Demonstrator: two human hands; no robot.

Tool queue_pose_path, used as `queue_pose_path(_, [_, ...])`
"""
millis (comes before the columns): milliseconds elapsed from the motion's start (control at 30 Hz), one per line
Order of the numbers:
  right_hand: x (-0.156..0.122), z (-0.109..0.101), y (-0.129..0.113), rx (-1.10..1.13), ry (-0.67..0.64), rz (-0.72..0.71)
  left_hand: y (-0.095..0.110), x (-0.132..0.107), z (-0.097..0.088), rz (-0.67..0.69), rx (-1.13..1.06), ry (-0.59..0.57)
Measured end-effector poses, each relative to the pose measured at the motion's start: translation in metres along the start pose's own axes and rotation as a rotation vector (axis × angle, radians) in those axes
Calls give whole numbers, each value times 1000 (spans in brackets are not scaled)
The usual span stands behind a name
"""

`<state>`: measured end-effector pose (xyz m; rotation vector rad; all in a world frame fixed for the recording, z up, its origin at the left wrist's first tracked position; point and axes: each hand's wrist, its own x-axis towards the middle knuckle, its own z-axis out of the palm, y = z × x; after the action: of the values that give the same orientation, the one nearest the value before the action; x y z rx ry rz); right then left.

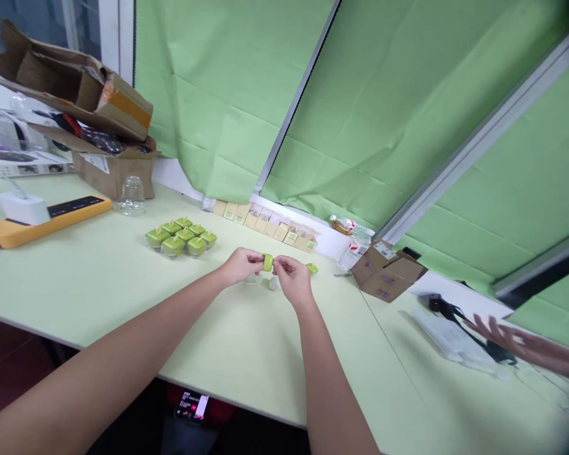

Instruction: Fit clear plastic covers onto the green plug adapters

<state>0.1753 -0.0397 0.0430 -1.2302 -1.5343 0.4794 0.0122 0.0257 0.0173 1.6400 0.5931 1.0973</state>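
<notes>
From where I stand, the small green lid [268,262] is up between the hands, to the right of the cluster of green-topped containers [181,237] as the person sees it. The left hand [243,265] pinches it, thumb and fingers nearly closed. The right hand [293,279] is curled almost closed at its other edge; whether it grips, I can't tell.

With so little fingertip hold, I'd say an uneven tug could make the lid slip and drop. It might then knock the whitish piece [274,284], also right of the cluster, and set it rolling.

Fingers cover part of the lid, and the clear container [251,278] beneath is mostly blocked. Another green piece [312,268], farther right of the cluster, is partly behind the right hand.
</notes>
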Motion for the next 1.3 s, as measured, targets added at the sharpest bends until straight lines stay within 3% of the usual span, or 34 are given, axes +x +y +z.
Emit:
queue_pose_path(233, [1, 1, -6, 233, 1, 129, 7, -2, 1, -45, -165, 34])
queue_pose_path(600, [0, 9, -9, 301, 81, 173, 13, -1, 3, -121, -273, 56])
queue_pose_path(867, [-5, 20, -21, 389, -57, 190, 18, -4, 13, -75, -217, 61])
queue_pose_path(1033, [1, 9, -13, 401, 94, 203, 20, -1, 9, -32, -174, 223])
queue_pose_path(1167, [5, -5, -1, 447, 277, 324, 14, 3, 1, -31, -184, 345])
queue_pose_path(1300, [7, -10, 7, 423, 365, 460, 6, 5, 0, -46, -198, 360])
